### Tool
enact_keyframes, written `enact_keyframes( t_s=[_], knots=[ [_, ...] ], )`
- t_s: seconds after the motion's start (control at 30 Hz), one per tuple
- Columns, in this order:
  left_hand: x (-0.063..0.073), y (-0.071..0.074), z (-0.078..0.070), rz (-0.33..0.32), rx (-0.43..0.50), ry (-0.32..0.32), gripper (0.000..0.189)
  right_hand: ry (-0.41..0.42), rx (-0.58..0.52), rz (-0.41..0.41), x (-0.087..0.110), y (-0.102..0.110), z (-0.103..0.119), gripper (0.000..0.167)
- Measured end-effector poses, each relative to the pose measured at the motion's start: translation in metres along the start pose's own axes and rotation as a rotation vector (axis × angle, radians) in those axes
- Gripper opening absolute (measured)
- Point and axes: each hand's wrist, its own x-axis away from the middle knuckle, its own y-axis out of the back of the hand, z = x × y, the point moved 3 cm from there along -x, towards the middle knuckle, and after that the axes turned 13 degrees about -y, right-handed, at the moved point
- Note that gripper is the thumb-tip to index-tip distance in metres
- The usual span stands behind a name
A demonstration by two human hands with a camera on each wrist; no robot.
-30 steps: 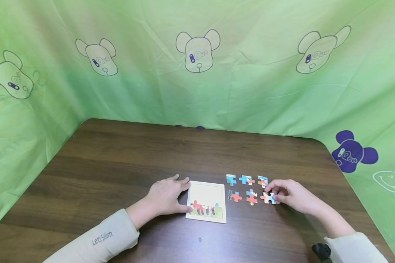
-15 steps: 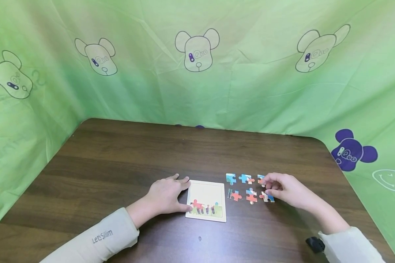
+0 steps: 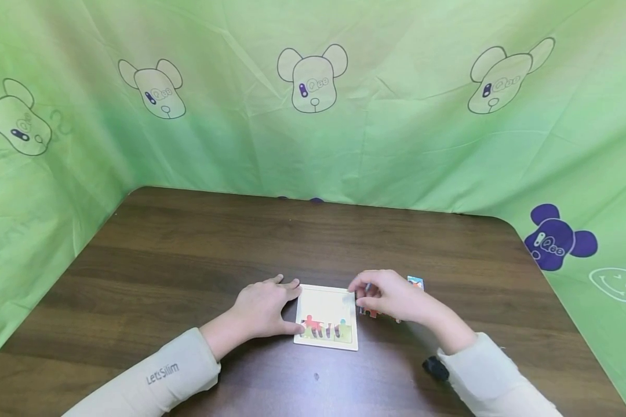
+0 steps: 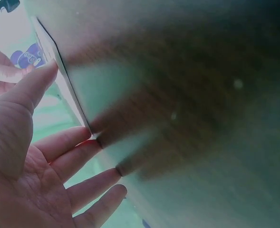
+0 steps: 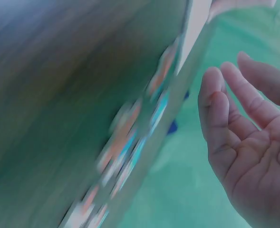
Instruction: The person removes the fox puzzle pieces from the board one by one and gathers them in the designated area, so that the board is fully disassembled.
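A square light wooden puzzle board (image 3: pixel 326 298) lies on the table, with picture pieces (image 3: pixel 336 332) along its near side. My left hand (image 3: pixel 266 310) rests at the board's left edge, fingers spread, thumb near the lower corner; in the left wrist view the thumb tip touches the rim. My right hand (image 3: pixel 391 295) hovers by the board's right edge over loose jigsaw pieces, partly hiding them. Its fingers (image 5: pixel 213 95) bend loosely with nothing between them. A blue-and-orange jigsaw piece (image 3: pixel 415 282) shows beyond the hand, and a red jigsaw piece (image 3: pixel 372 313) peeks out beneath it.
The dark wooden table (image 3: pixel 214 231) reaches back to a green curtain (image 3: pixel 240 145) printed with bear heads. More loose jigsaw pieces (image 5: pixel 120 137) appear blurred in the right wrist view. A black wrist device (image 3: pixel 436 368) sits at the right cuff.
My right hand has moved left from the rightmost loose pieces to the board's right edge, after the lower-right loose piece shifted slightly toward its neighbours. The left hand stays in place.
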Motion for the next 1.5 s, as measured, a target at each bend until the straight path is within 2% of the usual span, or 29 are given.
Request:
enact_keyframes(
  t_s=[0.13, 0.23, 0.43, 0.77, 0.83, 1.03, 1.5],
  knots=[
    [0.000, 0.000, 0.000, -0.006, 0.008, -0.002, 0.076, 0.090, 0.074, 0.028, -0.014, -0.016, 0.018, 0.016],
    [0.000, 0.000, 0.001, -0.010, 0.009, -0.008, 0.075, 0.120, 0.100, 0.072, -0.021, -0.026, 0.028, 0.015],
    [0.000, -0.001, 0.002, -0.014, 0.000, -0.014, 0.075, 0.114, 0.117, 0.144, -0.027, -0.041, 0.038, 0.017],
    [0.001, 0.001, 0.001, -0.014, 0.019, -0.011, 0.075, 0.113, 0.228, 0.125, -0.030, -0.055, 0.042, 0.020],
    [0.001, 0.001, 0.002, -0.015, 0.028, -0.026, 0.075, 0.109, 0.238, 0.122, -0.030, -0.056, 0.043, 0.022],
    [0.004, 0.002, 0.008, 0.020, 0.060, -0.075, 0.081, 0.096, 0.234, 0.135, -0.030, -0.059, 0.042, 0.025],
    [0.004, 0.004, 0.008, 0.037, 0.056, -0.079, 0.082, 0.093, 0.139, 0.118, -0.030, -0.059, 0.041, 0.023]
  ],
)
